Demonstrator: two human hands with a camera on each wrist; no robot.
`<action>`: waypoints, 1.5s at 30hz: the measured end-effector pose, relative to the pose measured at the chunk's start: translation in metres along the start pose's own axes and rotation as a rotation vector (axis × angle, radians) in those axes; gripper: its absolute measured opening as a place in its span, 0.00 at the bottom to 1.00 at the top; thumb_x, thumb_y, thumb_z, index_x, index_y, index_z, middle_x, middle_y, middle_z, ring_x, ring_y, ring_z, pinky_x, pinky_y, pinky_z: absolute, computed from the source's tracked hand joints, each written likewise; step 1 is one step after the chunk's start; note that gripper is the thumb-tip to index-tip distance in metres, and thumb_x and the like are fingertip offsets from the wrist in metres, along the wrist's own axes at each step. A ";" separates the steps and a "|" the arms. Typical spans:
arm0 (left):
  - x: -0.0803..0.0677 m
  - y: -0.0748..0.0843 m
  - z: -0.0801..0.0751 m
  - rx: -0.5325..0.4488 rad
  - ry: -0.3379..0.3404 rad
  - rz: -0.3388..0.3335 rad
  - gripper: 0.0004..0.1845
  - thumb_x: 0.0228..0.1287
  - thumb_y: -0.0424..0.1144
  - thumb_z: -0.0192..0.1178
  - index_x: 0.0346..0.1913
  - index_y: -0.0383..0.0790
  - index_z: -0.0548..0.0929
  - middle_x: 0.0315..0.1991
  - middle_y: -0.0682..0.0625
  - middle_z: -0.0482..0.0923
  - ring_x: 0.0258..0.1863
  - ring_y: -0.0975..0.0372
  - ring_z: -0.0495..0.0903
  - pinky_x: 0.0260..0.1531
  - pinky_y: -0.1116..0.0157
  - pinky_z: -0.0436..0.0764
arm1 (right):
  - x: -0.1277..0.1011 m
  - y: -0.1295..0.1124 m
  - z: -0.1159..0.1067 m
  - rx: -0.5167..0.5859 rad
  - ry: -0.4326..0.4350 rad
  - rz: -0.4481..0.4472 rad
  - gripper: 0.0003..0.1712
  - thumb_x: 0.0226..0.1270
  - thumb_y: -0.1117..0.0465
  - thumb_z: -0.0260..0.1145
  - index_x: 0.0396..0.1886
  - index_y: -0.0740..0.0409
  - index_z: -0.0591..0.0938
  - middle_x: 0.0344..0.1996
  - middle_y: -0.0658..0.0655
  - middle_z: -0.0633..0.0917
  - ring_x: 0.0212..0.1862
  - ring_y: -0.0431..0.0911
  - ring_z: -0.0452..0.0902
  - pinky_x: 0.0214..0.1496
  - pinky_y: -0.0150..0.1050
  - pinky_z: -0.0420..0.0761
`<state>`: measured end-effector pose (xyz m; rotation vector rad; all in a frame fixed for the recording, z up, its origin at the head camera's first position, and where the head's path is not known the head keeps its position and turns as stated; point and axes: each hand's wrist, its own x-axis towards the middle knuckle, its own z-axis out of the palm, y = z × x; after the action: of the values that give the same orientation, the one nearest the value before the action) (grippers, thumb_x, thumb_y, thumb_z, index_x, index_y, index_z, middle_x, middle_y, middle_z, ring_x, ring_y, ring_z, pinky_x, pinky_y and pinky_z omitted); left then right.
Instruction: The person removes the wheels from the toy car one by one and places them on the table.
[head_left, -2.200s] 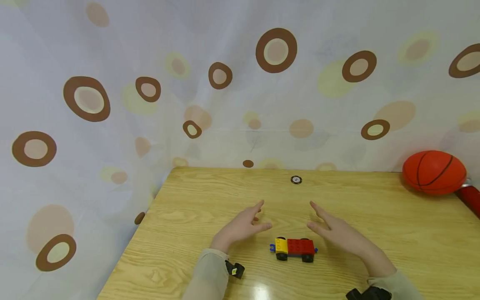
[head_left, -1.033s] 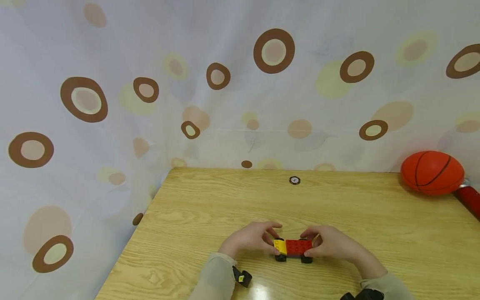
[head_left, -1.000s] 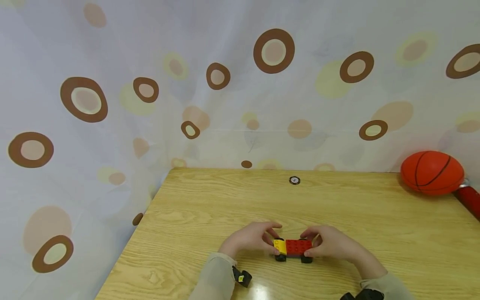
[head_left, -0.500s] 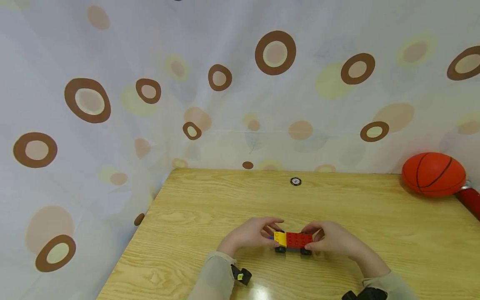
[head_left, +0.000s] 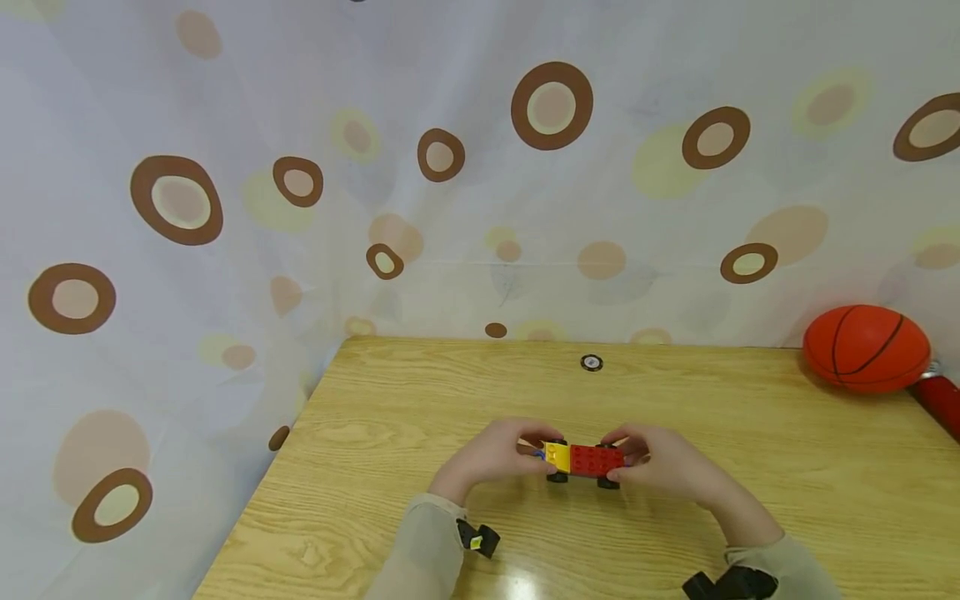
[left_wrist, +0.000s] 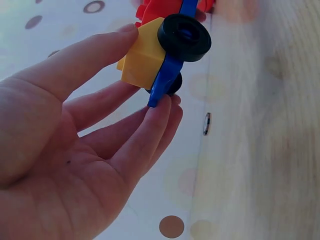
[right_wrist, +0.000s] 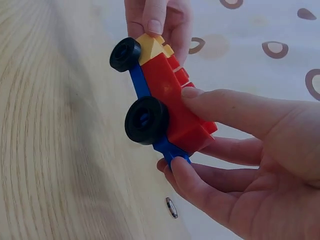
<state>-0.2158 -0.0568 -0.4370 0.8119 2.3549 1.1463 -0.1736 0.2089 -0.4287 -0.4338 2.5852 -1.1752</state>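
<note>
A toy car [head_left: 596, 461] built of bricks, with a red body, yellow front, blue chassis and black wheels, is held between both hands above the wooden table [head_left: 360, 467]. My left hand [head_left: 491, 457] grips its yellow front end, thumb on the near side and fingers beyond. At the rear, my right hand [head_left: 671, 467] pinches the red body. In the left wrist view, one finger of the left hand [left_wrist: 65, 145] meets the blue hitch under the yellow brick. The right wrist view shows the right thumb [right_wrist: 215, 102] pressed on the red brick.
A round black-and-white chip [head_left: 592, 362] lies near the table's back edge. An orange-red ball [head_left: 866, 348] with black lines sits at the far right, a red cylindrical thing [head_left: 941, 400] beside it. A patterned curtain [head_left: 465, 292] hangs behind and to the left.
Both hands came in from either side and took hold of the toy car at its ends. It has since moved up and away from me. The chip and ball stay put.
</note>
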 end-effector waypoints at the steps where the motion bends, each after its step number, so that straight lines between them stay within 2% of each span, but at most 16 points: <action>1: 0.000 0.001 -0.001 0.004 0.009 0.001 0.22 0.62 0.41 0.69 0.60 0.48 0.81 0.58 0.54 0.80 0.54 0.63 0.81 0.52 0.73 0.79 | 0.000 -0.001 0.000 -0.001 0.008 0.004 0.26 0.57 0.55 0.76 0.53 0.60 0.81 0.43 0.57 0.87 0.42 0.46 0.82 0.41 0.42 0.82; 5: 0.000 0.004 -0.006 0.011 0.029 0.007 0.22 0.62 0.41 0.69 0.59 0.48 0.82 0.57 0.54 0.81 0.54 0.64 0.81 0.54 0.71 0.79 | 0.001 -0.006 -0.002 -0.008 0.032 0.001 0.27 0.58 0.55 0.75 0.55 0.61 0.80 0.45 0.60 0.86 0.41 0.46 0.82 0.41 0.42 0.82; 9: 0.000 0.005 -0.008 -0.007 0.039 0.023 0.24 0.62 0.40 0.69 0.61 0.46 0.80 0.58 0.53 0.81 0.51 0.63 0.82 0.50 0.72 0.81 | 0.001 -0.010 -0.003 -0.009 0.054 -0.011 0.28 0.58 0.56 0.75 0.56 0.62 0.79 0.45 0.61 0.86 0.41 0.47 0.81 0.40 0.42 0.83; 15: 0.000 0.007 -0.011 -0.039 0.080 0.041 0.27 0.63 0.39 0.69 0.65 0.49 0.77 0.62 0.50 0.78 0.43 0.66 0.84 0.44 0.73 0.82 | 0.001 -0.015 -0.005 0.009 0.082 0.007 0.27 0.58 0.56 0.76 0.55 0.61 0.79 0.43 0.57 0.85 0.41 0.46 0.80 0.40 0.39 0.82; 19: -0.002 0.009 -0.012 -0.096 0.105 0.044 0.29 0.63 0.38 0.68 0.67 0.52 0.76 0.62 0.48 0.77 0.40 0.65 0.86 0.43 0.71 0.83 | 0.001 -0.018 -0.007 0.010 0.107 -0.019 0.27 0.58 0.57 0.76 0.55 0.61 0.79 0.41 0.55 0.84 0.39 0.45 0.77 0.39 0.35 0.82; 23: -0.003 0.013 -0.014 -0.140 0.130 0.055 0.28 0.63 0.37 0.68 0.66 0.54 0.76 0.64 0.51 0.77 0.42 0.61 0.86 0.44 0.70 0.83 | 0.002 -0.019 -0.009 -0.007 0.129 -0.066 0.28 0.58 0.58 0.76 0.56 0.62 0.78 0.42 0.57 0.84 0.40 0.46 0.78 0.39 0.33 0.83; 30: -0.002 0.017 -0.015 -0.236 0.148 0.070 0.30 0.64 0.35 0.66 0.68 0.55 0.74 0.68 0.51 0.73 0.49 0.57 0.84 0.46 0.67 0.84 | 0.002 -0.023 -0.012 -0.027 0.123 -0.082 0.35 0.57 0.56 0.76 0.64 0.58 0.75 0.48 0.61 0.83 0.45 0.49 0.81 0.42 0.36 0.85; 33: -0.002 0.018 -0.015 -0.232 0.158 0.079 0.30 0.65 0.35 0.66 0.69 0.54 0.73 0.69 0.51 0.72 0.52 0.55 0.83 0.48 0.67 0.84 | 0.002 -0.023 -0.012 -0.022 0.114 -0.089 0.36 0.57 0.56 0.76 0.65 0.58 0.74 0.48 0.61 0.83 0.45 0.48 0.81 0.42 0.35 0.85; 39: -0.002 0.024 -0.015 -0.248 0.198 0.122 0.31 0.66 0.33 0.65 0.70 0.51 0.71 0.70 0.51 0.70 0.57 0.50 0.81 0.50 0.66 0.84 | 0.002 -0.025 -0.012 0.023 0.109 -0.118 0.35 0.59 0.60 0.75 0.64 0.62 0.74 0.50 0.62 0.82 0.46 0.49 0.80 0.42 0.33 0.84; 45: 0.000 0.028 -0.014 -0.307 0.252 0.123 0.29 0.66 0.33 0.64 0.69 0.50 0.72 0.68 0.49 0.72 0.60 0.51 0.79 0.52 0.64 0.83 | 0.002 -0.027 -0.007 0.071 0.151 -0.138 0.32 0.58 0.62 0.75 0.61 0.63 0.75 0.52 0.65 0.82 0.44 0.49 0.80 0.41 0.33 0.85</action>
<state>-0.2142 -0.0513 -0.4067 0.7469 2.2605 1.6990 -0.1738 0.1965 -0.4040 -0.5343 2.6668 -1.3912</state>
